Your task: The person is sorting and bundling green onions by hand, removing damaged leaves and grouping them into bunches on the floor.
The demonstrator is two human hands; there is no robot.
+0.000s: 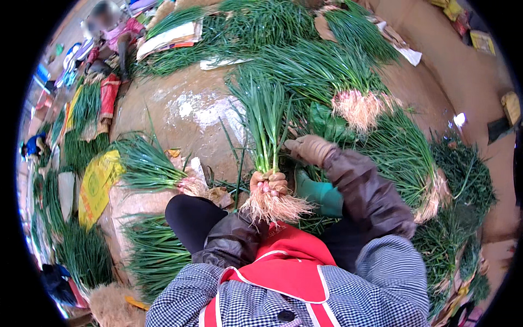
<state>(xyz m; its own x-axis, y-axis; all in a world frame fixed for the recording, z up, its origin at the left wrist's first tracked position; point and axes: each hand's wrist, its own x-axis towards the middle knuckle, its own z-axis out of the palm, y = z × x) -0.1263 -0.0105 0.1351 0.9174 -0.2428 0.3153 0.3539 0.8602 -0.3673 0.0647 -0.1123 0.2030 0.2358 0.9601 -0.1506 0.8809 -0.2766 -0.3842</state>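
A: Wet brown floor (pixel 169 103). Hands?
B: Left hand (pixel 268 180) wrapped around the long green-leaved onion bunch with pink bulbs and pale roots (pixel 265 133), near centre. Right hand (pixel 311 150) curled just right of it; whether pinching, cannot tell.
A: Progress?
B: Judgement: held bunch gathered, no tie visible. Far right, a pale-rooted green bundle (pixel 357 109) looks aligned; the dark-green leafy heap (pixel 471 174), right, looks unsorted.
A: Obscured?
B: Left palm hidden; far-left background blurred.

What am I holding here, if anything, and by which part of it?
Your left grip holds a bunch of green onions around its bulb end, just above the pale roots. Whether the right grip holds anything can't be told.
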